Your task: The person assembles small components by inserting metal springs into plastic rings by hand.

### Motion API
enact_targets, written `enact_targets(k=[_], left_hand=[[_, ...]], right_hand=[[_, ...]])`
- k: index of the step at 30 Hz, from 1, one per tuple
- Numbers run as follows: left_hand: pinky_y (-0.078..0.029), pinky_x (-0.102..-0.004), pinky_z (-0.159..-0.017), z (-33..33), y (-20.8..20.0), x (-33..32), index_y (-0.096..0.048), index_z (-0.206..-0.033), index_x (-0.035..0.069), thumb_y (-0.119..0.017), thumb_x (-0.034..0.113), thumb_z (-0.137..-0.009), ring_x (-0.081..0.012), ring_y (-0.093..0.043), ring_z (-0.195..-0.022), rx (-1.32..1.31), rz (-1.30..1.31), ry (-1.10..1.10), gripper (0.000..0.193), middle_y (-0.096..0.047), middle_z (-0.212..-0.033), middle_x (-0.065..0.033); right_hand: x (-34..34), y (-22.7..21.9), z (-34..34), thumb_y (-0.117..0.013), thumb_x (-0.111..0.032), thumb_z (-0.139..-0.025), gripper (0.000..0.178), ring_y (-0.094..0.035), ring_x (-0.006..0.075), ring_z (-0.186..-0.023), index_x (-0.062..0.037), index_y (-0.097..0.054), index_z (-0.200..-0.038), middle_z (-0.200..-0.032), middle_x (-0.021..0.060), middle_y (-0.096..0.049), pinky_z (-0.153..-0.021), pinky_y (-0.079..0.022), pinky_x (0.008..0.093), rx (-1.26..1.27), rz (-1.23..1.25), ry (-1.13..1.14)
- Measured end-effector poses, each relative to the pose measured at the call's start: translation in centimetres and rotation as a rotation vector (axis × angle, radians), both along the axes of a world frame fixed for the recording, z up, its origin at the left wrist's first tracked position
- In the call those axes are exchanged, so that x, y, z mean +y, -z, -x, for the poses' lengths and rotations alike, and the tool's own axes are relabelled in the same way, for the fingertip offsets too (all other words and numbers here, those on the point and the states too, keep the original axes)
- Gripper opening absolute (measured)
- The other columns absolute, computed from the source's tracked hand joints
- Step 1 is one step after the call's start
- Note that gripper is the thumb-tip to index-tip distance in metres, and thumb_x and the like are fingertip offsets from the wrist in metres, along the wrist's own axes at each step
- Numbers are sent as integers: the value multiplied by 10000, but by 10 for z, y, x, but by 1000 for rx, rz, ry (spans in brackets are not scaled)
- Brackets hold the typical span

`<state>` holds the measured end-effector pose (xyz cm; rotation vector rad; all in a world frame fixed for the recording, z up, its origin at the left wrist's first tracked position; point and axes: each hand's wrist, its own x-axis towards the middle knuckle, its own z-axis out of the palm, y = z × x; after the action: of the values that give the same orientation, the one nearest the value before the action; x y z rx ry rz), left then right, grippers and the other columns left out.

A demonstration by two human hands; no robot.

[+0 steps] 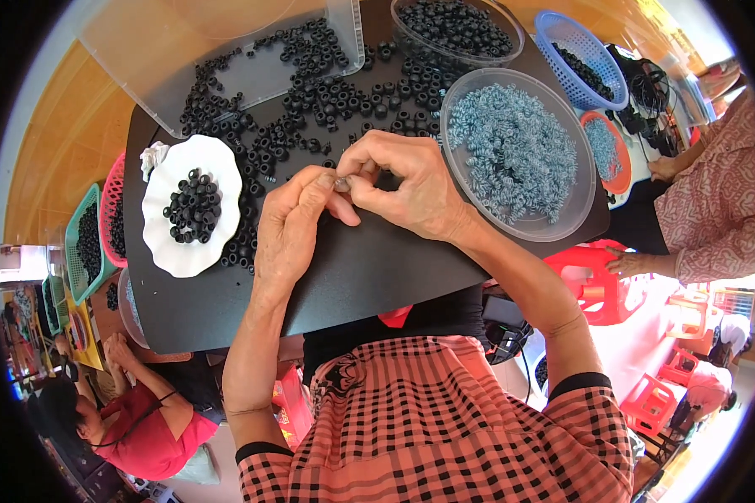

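Left hand (pixel 294 218) and right hand (pixel 411 186) meet at centre of frame, fingertips pinching a small piece (pixel 341 184); details unclear. Pale springs (pixel 516 151) in clear tub (pixel 586 184), upper right; black parts (pixel 197 205) on white plate (pixel 193 258), left.

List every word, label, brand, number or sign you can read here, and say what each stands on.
No text can be read in this view.
White scalloped plate, clear round tub and dark table: no lettering shows.
Small piece between the left hand and right hand: too small to tell.
Red item beside the checked shirt: pale marks, too blurred to read.
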<state>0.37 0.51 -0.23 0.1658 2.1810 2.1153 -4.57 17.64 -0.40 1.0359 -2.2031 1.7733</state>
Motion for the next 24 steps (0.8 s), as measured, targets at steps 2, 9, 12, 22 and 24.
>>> enact_targets(k=[2,9,12,22,24], left_hand=[[-446,-248,-737,0,0,0,-615,-947,-13,-401,213,-1019,-92,-582,-715,-17,-39,2,319,-662,-720,-68],[-419,-211,-648,-3,-2,5,-620,-887,12,-492,154,-971,-49,-532,-669,49,143,-49,209,-602,-667,1],[-422,-259,-573,-11,-13,13,-592,-848,-18,-538,139,-951,-81,-514,-610,96,246,-126,195,-566,-649,-27],[-440,-237,-580,-60,-9,24,-598,-905,-17,-527,84,-923,-84,-551,-609,190,174,-90,125,-614,-669,-40],[-460,-272,-579,-67,-8,24,-573,-898,-37,-546,42,-913,-138,-585,-635,100,106,-72,85,-586,-741,-88]], right_hand=[[0,0,0,-635,39,-754,101,-636,124,-628,-1,-627,-846,-792,66,-629,-568,-504,245,8,2,3],[-2,0,-3,-627,49,-756,103,-621,117,-630,3,-619,-848,-774,65,-611,-564,-496,249,87,-25,29],[-1,-1,-5,-629,64,-750,131,-603,119,-616,6,-615,-867,-789,68,-612,-563,-494,255,34,-101,59],[-6,8,-1,-580,94,-772,169,-585,116,-654,-4,-629,-900,-872,71,-633,-596,-484,246,86,-137,144],[-10,7,-3,-580,95,-777,174,-588,116,-659,-5,-634,-908,-865,71,-637,-598,-487,251,37,-121,140]])
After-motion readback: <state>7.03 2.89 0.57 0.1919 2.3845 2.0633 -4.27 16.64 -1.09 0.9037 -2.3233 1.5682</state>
